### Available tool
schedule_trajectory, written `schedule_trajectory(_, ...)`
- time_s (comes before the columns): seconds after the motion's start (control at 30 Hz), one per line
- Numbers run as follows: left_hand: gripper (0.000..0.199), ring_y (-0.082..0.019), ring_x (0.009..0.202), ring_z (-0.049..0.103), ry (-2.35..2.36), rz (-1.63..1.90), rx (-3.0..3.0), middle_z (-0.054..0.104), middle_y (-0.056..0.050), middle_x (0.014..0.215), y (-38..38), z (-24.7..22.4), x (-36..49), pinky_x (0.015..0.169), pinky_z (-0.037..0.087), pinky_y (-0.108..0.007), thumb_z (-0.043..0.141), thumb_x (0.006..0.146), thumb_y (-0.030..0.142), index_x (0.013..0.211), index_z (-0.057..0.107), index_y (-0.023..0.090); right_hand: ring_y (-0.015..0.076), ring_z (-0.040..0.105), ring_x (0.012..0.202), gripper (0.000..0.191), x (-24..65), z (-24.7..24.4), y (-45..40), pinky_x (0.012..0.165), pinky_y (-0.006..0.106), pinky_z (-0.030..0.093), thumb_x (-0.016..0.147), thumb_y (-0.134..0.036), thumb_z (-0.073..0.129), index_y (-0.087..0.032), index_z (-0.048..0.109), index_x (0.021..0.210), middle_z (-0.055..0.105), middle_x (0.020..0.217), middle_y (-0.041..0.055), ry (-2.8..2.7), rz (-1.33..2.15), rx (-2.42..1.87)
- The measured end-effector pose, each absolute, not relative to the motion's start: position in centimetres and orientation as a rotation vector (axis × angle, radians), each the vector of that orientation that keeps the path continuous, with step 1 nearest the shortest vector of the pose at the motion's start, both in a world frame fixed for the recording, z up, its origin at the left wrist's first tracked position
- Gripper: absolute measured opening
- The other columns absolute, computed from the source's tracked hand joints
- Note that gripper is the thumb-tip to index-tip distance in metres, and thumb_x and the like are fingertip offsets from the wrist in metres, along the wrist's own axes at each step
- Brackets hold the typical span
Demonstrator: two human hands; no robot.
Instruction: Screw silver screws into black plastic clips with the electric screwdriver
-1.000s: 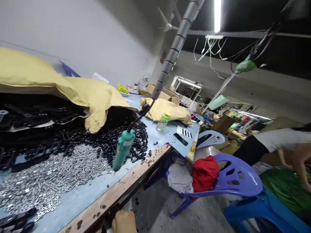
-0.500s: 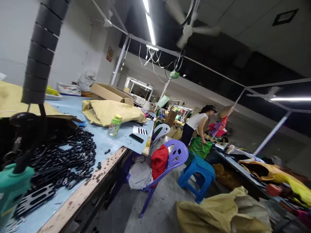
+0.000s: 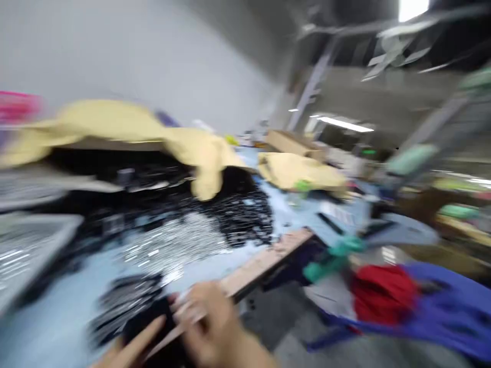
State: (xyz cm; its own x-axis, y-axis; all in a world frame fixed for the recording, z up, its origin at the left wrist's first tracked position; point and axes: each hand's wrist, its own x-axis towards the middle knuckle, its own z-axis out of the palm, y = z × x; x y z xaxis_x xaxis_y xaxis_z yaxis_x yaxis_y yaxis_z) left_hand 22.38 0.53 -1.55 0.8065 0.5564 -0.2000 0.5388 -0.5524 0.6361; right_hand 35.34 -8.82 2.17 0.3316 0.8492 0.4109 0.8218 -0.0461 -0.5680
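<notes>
Motion smears this view. My left hand (image 3: 132, 345) is low at the table's front edge, with a finger lying along a flat black piece (image 3: 149, 317) that it holds. Close on its right, my right hand (image 3: 210, 319) has its fingers curled together against the edge of that piece; white patches show on its fingers. What the right fingertips pinch is too blurred to make out. Behind the hands lie a stack of black slotted parts (image 3: 125, 306), a heap of shiny metal pieces (image 3: 178, 243) and a pile of small black parts (image 3: 245, 214).
A grey tray (image 3: 63, 225) of metal pieces stands at the left. Yellowish paper (image 3: 115, 120) covers a dark heap behind. A teal hand tool (image 3: 333, 258) hangs at the right, near a blue-purple chair (image 3: 452, 306) with red cloth (image 3: 383, 294). A bottle (image 3: 299, 191) stands farther back.
My view has swung left and down towards the table. Both hands and the black piece have come into sight; the hanging teal tool now appears on the right instead of the left.
</notes>
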Motion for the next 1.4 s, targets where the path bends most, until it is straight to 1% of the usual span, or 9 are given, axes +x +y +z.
schedule_trajectory(0.13,0.033,-0.021,0.116,0.054,0.870,0.202,1.859,0.056,-0.005,0.128,3.6,-2.1,16.0,0.097,0.045,-0.036,0.049,0.094,0.028,0.127,0.051,0.024,0.0203,0.057,0.093,0.039,32.1,1.0,-5.2,0.083,0.037,0.050,0.084,-0.017,0.053,-0.023,0.048,0.121,0.050,0.118,0.0102,-1.562,0.388,-1.683)
schedule_trajectory(0.23,0.039,-0.023,0.124,0.048,0.697,0.396,1.652,0.052,-0.006,0.135,3.6,-2.4,14.3,0.106,0.038,-0.038,0.051,0.092,0.030,0.130,0.050,0.025,0.0167,0.059,0.080,0.025,31.7,0.6,-3.9,0.072,0.032,0.051,0.083,-0.018,0.055,-0.024,0.056,0.107,0.050,0.115,0.0079,-1.764,0.547,-1.674)
schedule_trajectory(0.3,0.037,-0.022,0.123,0.049,0.697,0.455,1.742,0.050,-0.005,0.136,3.2,-2.6,13.6,0.104,0.040,-0.040,0.049,0.092,0.029,0.130,0.051,0.027,0.0149,0.057,0.072,0.008,31.2,0.1,-3.6,0.064,0.029,0.049,0.086,-0.020,0.052,-0.023,0.059,0.088,0.053,0.105,0.0062,-1.818,0.567,-1.666)
schedule_trajectory(0.43,0.035,-0.023,0.128,0.043,0.807,0.578,2.125,0.044,-0.002,0.141,3.2,-3.5,11.4,0.103,0.041,-0.043,0.044,0.095,0.025,0.129,0.052,0.033,0.0128,0.054,0.063,0.019,29.8,-1.6,-2.5,0.055,0.025,0.045,0.088,-0.026,0.051,-0.021,0.058,0.072,0.055,0.090,0.0051,-1.615,0.660,-1.595)
schedule_trajectory(0.53,0.044,-0.027,0.130,0.037,0.958,0.681,2.411,0.044,-0.005,0.140,4.0,-4.7,9.5,0.102,0.038,-0.049,0.045,0.091,0.017,0.133,0.047,0.028,0.0159,0.055,0.069,0.026,29.1,-3.4,-0.8,0.058,0.026,0.047,0.085,-0.034,0.056,-0.019,0.057,0.063,0.054,0.081,0.0050,-1.255,0.659,-1.591)
schedule_trajectory(0.67,0.065,-0.029,0.127,0.038,0.992,0.567,2.662,0.049,-0.006,0.137,4.9,-5.7,8.5,0.098,0.035,-0.050,0.044,0.073,-0.002,0.134,0.046,0.021,0.0169,0.054,0.069,0.030,28.6,-5.6,1.4,0.059,0.028,0.046,0.080,-0.041,0.062,-0.017,0.061,0.062,0.055,0.083,0.0062,-1.009,0.733,-1.616)
schedule_trajectory(0.8,0.074,-0.028,0.123,0.041,0.950,0.505,2.732,0.052,-0.005,0.134,4.8,-5.9,8.8,0.098,0.028,-0.048,0.042,0.061,-0.005,0.132,0.047,0.018,0.0171,0.054,0.071,0.032,27.9,-6.4,2.3,0.060,0.028,0.045,0.077,-0.042,0.063,-0.017,0.060,0.057,0.054,0.082,0.0064,-0.992,0.749,-1.667)
schedule_trajectory(1.27,0.059,-0.024,0.107,0.050,0.940,0.629,2.635,0.063,-0.005,0.117,5.4,-5.4,10.1,0.096,0.025,-0.043,0.046,0.071,0.002,0.127,0.051,0.019,0.0149,0.056,0.066,0.031,27.3,-6.8,2.3,0.056,0.025,0.048,0.087,-0.039,0.052,-0.019,0.056,0.063,0.055,0.080,0.0057,-1.321,0.467,-1.741)
schedule_trajectory(1.4,0.055,-0.025,0.107,0.050,0.933,0.671,2.653,0.064,-0.006,0.112,5.6,-5.3,10.4,0.097,0.024,-0.044,0.045,0.074,0.002,0.125,0.052,0.020,0.0125,0.049,0.052,0.034,28.5,-6.1,2.0,0.047,0.025,0.040,0.087,-0.045,0.050,-0.022,0.045,0.063,0.050,0.069,0.0007,-1.605,0.240,-1.914)
